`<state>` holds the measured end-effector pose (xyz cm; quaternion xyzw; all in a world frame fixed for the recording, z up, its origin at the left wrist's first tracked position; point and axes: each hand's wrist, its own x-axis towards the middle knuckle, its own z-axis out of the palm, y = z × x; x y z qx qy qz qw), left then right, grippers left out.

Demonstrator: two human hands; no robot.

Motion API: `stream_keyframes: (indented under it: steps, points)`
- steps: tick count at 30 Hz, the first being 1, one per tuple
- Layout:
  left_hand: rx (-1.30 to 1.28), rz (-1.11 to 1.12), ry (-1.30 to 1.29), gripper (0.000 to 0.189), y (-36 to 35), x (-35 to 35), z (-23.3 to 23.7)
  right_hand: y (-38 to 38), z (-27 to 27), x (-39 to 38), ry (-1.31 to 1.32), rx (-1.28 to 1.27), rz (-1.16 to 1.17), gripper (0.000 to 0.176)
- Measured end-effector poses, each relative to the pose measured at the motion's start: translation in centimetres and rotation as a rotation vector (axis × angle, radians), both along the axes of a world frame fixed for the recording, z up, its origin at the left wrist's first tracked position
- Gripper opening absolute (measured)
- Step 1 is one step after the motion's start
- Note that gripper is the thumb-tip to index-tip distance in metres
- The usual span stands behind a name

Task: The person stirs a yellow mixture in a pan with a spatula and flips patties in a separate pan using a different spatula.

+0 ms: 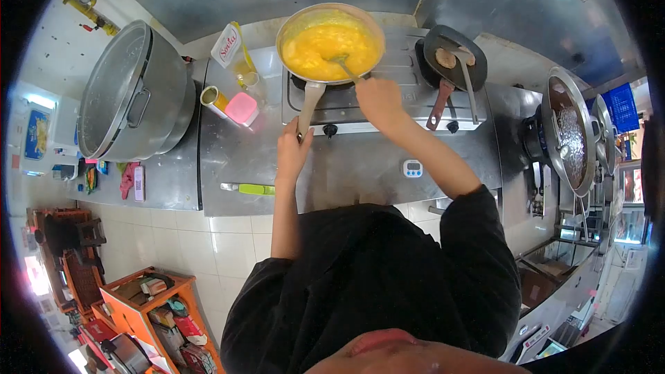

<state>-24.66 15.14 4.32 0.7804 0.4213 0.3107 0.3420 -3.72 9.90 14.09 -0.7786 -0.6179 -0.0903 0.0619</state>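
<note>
My left hand (291,150) is wrapped round the pale handle of a frying pan (311,107), which sits on the left burner of the stove (334,105). Yellow egg-like mixture (322,45) covers the pan's inside, partly liquid with thicker lumps. In my right hand (379,102) is the end of a utensil (344,66); its far tip dips into the mixture, so its shape is hidden. On the right burner a small dark pan (451,62) holds browned pieces and a spatula (469,88), with its reddish-brown handle toward me.
Left of the stove stand an open bag (237,55), a can (214,99) and a pink container (242,109). A huge pot (131,93) is farther left. A green-handled knife (249,188) and a timer (412,168) lie near the front. A wok (569,131) is at right.
</note>
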Motion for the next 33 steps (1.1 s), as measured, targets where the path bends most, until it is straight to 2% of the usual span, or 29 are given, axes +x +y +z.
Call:
stream_keyframes:
  steps: [5,9,10,15,17,20,23,29,33]
  points:
    - [-0.058,0.006,0.0,0.034,-0.5,0.3,1.3,-2.4,3.3,3.0,0.059,-0.144,0.11,0.026]
    - [-0.002,-0.018,-0.006,0.034,-0.2,0.2,0.7,-2.9,11.8,4.2,0.062,-0.286,0.082,0.021]
    - [0.025,-0.014,0.001,0.034,-0.1,0.1,0.3,-3.0,12.4,4.1,0.091,-0.326,0.052,0.022]
    - [-0.001,-0.002,-0.007,0.034,-0.2,0.3,-0.2,-1.6,8.5,2.3,-0.003,-0.348,0.042,0.021]
    - [0.045,-0.009,-0.103,0.034,-0.2,0.3,-0.3,-0.1,7.1,2.6,-0.018,-0.334,0.023,0.021]
    - [-0.015,0.002,0.013,0.034,-0.2,0.0,0.3,2.6,5.8,3.3,0.034,-0.282,-0.092,0.023]
    - [-0.038,0.018,-0.022,0.033,-0.5,0.1,0.7,5.3,3.8,3.2,0.117,-0.142,-0.168,0.023]
    - [-0.004,0.012,-0.058,0.035,-0.3,0.1,0.0,9.8,-2.9,1.1,0.078,-0.01,-0.076,0.022]
    - [-0.018,0.014,-0.06,0.036,-0.4,0.2,0.1,7.5,-2.4,0.1,0.026,-0.037,0.068,0.017]
